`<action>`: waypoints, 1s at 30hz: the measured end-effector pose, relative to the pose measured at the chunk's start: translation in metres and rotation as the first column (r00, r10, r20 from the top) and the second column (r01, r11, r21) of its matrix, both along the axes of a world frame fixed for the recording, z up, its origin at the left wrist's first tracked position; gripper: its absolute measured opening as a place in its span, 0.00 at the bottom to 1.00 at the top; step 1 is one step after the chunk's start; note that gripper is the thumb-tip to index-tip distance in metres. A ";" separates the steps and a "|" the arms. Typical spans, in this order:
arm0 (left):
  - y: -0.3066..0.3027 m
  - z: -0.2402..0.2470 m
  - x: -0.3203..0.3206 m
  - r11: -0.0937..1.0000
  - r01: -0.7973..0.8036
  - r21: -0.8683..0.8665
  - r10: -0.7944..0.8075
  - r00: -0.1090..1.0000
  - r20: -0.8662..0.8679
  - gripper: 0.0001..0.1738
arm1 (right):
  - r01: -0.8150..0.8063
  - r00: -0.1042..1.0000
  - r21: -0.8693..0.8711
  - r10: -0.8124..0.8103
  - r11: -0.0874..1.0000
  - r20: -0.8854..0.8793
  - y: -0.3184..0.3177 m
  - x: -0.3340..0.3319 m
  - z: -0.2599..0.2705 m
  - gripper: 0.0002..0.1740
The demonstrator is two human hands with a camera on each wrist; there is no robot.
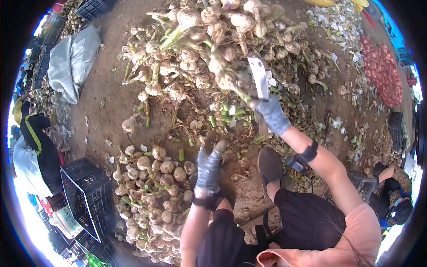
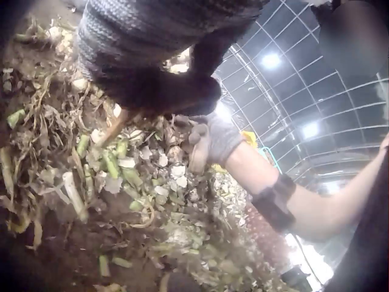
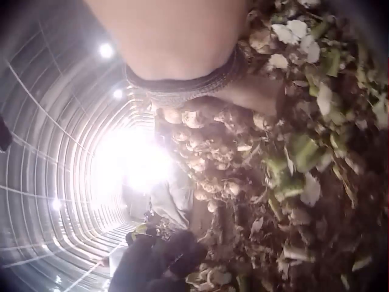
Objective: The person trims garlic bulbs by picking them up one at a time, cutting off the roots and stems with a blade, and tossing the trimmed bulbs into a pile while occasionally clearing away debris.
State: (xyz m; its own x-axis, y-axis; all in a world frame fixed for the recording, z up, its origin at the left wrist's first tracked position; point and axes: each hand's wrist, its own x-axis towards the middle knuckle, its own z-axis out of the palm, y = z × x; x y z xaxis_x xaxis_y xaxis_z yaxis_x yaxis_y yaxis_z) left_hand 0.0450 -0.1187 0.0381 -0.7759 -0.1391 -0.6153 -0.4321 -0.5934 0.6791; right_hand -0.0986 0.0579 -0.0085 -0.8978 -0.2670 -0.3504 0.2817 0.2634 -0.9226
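Note:
My gloved right hand (image 1: 271, 115) grips a knife with a broad pale blade (image 1: 259, 76), held over the front of a heap of garlic (image 1: 189, 55). A blurred garlic plant (image 1: 226, 80) reaches from the heap with its stalk running to the right fingers. In the left wrist view the right fingers (image 2: 209, 140) are curled round a brown handle (image 2: 198, 157). My gloved left hand (image 1: 209, 167) is low in front of me, thumb and fingers apart, beside a pile of trimmed garlic bulbs (image 1: 167, 180). The right wrist view hides the right fingers behind the wrist.
Cut stalks and skins (image 1: 227, 116) litter the dirt ground between the hands. Black plastic crates (image 1: 86, 196) stand at the left, below a pale sack (image 1: 74, 62). A red net sack (image 1: 381, 71) lies at the far right. My shoe (image 1: 270, 167) is below the right hand.

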 end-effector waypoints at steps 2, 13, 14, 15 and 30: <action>0.001 -0.009 -0.008 0.992 0.021 0.128 -0.013 0.998 -0.063 0.40 | -0.015 0.996 -0.116 0.024 0.993 0.082 0.009 0.023 0.004 0.21; 0.014 -0.038 -0.019 0.980 0.021 -0.200 -0.058 0.982 -0.181 0.26 | -0.273 0.896 0.191 0.322 0.943 -0.307 0.019 0.050 -0.002 0.16; 0.016 -0.049 -0.015 0.960 -0.013 -0.278 -0.055 0.970 -0.235 0.23 | -0.349 0.823 0.326 0.454 0.879 -0.341 0.026 0.050 -0.008 0.15; 0.017 -0.044 -0.014 0.944 0.046 -0.325 -0.131 0.961 -0.243 0.21 | -0.404 0.735 0.457 0.579 0.792 -0.353 0.022 0.046 0.009 0.13; 0.026 -0.061 0.005 0.505 0.199 -0.840 -0.538 0.834 -0.126 0.08 | -0.453 0.331 0.730 0.857 0.512 -0.395 0.023 0.043 0.002 0.21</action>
